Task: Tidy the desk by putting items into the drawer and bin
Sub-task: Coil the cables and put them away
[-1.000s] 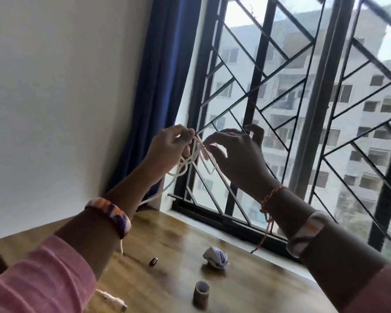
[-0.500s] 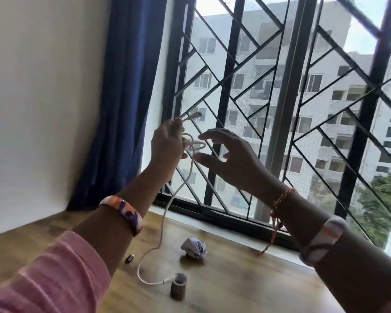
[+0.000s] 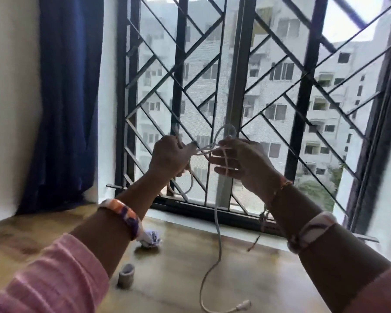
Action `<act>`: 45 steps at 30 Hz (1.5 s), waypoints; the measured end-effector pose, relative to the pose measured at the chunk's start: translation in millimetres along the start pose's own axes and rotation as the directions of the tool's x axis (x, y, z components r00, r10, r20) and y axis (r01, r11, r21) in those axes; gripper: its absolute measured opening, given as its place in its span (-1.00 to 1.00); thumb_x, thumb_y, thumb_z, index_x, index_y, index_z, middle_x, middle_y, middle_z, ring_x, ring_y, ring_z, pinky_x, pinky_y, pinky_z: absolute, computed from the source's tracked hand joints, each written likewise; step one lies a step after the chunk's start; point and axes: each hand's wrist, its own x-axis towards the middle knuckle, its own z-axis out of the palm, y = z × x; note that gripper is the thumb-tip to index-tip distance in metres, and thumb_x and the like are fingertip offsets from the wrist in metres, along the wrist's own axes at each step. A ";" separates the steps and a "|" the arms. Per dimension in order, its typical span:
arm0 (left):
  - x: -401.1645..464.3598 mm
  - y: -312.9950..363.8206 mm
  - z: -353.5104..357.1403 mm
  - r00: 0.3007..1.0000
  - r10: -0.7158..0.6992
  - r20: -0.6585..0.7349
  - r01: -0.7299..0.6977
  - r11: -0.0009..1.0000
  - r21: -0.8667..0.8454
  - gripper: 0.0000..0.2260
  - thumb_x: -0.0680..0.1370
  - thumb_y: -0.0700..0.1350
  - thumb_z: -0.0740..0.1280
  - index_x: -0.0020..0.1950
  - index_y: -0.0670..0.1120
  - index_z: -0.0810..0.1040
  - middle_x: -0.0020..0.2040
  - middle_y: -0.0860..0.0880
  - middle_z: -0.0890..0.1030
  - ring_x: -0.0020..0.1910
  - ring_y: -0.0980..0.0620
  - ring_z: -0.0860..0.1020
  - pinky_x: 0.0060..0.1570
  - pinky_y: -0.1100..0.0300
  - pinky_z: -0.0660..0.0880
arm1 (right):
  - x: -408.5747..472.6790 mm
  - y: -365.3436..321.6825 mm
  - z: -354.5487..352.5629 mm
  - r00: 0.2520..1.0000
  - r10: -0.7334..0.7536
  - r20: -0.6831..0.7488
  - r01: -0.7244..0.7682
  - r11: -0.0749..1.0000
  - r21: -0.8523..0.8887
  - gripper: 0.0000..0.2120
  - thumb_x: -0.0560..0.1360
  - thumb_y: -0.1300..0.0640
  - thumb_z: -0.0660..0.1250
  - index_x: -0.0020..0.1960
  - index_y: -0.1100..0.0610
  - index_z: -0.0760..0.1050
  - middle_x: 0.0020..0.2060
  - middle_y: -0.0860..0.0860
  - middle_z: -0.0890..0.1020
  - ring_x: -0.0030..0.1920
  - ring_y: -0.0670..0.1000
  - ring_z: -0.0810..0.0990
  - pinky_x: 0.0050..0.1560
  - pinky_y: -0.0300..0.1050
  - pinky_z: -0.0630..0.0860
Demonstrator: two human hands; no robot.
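Head view: cable [image 3: 217,222] is held up at chest height before the window grille [image 3: 269,91], likely so its slack hangs free while it is coiled for the drawer. Left hand [image 3: 171,158] curls round the gathered loops, anchoring them. Right hand [image 3: 242,160], just beside it, has fingers spread and straight, with turns of cable lying across them, a loop standing above. The tail drops below both hands to the worktop [image 3: 246,267], plug [image 3: 243,304] lying there. Under the left forearm sit a paper ball [image 3: 151,239] and small cylinder [image 3: 126,275], still to be cleared.
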 end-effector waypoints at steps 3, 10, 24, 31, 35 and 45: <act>-1.5 21.6 12.0 0.910 -0.289 0.298 0.222 0.945 0.239 -0.57 0.45 0.19 0.29 -0.34 -0.18 0.46 -0.56 0.00 0.44 -0.66 0.16 0.33 -0.68 0.34 0.30 | -4.6 -5.4 -29.1 1.000 0.004 0.009 -0.004 1.000 0.009 -0.82 0.57 0.11 0.23 -0.11 0.20 0.50 -0.34 0.10 0.59 -0.42 -0.01 0.65 -0.35 -0.12 0.60; -17.0 41.5 26.0 0.778 -0.146 0.611 0.075 0.987 0.140 -0.77 0.42 0.03 0.39 -0.16 -0.14 0.62 -0.34 0.00 0.65 -0.43 0.14 0.52 -0.47 0.33 0.45 | -15.9 -15.0 -75.1 1.000 -0.001 0.006 0.001 0.998 0.066 -0.80 0.59 0.10 0.18 -0.03 0.22 0.50 -0.26 0.11 0.59 -0.30 0.06 0.62 -0.23 -0.04 0.61; -54.5 46.1 33.1 0.947 0.276 -0.164 -0.230 0.940 0.253 -0.88 0.47 -0.18 0.39 -0.05 -0.20 0.65 -0.23 -0.07 0.66 -0.39 0.22 0.58 -0.26 0.32 0.57 | -11.7 -10.9 -78.8 0.803 -0.494 0.333 0.524 0.320 -0.789 -0.80 0.56 0.07 0.22 0.01 0.01 0.63 -0.16 0.06 0.68 -0.19 0.06 0.67 -0.25 -0.03 0.61; -48.2 17.6 41.5 0.872 0.426 -0.241 -0.078 0.608 0.790 -0.74 0.51 -0.34 0.14 0.09 -0.18 0.53 -0.12 -0.24 0.63 -0.10 -0.24 0.59 -0.20 0.00 0.52 | -1.7 -17.7 -75.9 0.706 -0.600 0.376 0.492 0.034 -0.870 -0.74 0.60 0.06 0.13 0.03 -0.14 0.59 -0.06 -0.01 0.67 -0.07 0.14 0.65 -0.28 -0.14 0.40; -40.9 -1.9 45.8 0.857 0.451 -0.248 -0.080 0.593 0.801 -0.70 0.44 -0.41 0.13 0.04 -0.21 0.56 -0.12 -0.26 0.63 -0.06 -0.25 0.56 -0.17 0.00 0.52 | 3.9 -15.5 -83.4 0.681 -0.631 0.371 0.479 0.001 -0.878 -0.78 0.59 0.08 0.16 -0.01 -0.11 0.58 -0.15 -0.02 0.67 -0.12 0.10 0.65 -0.30 -0.18 0.24; -22.8 -95.5 -18.9 0.887 0.202 -0.415 0.122 0.765 0.632 -0.69 0.36 -0.47 0.27 0.00 -0.19 0.61 0.01 -0.29 0.56 -0.06 -0.31 0.52 -0.05 -0.08 0.52 | 38.7 22.5 -105.5 0.787 -0.463 0.409 0.277 -0.328 -0.903 -0.81 0.48 0.26 0.32 0.02 0.01 0.50 -0.30 0.04 0.60 -0.35 0.16 0.65 -0.43 -0.19 0.38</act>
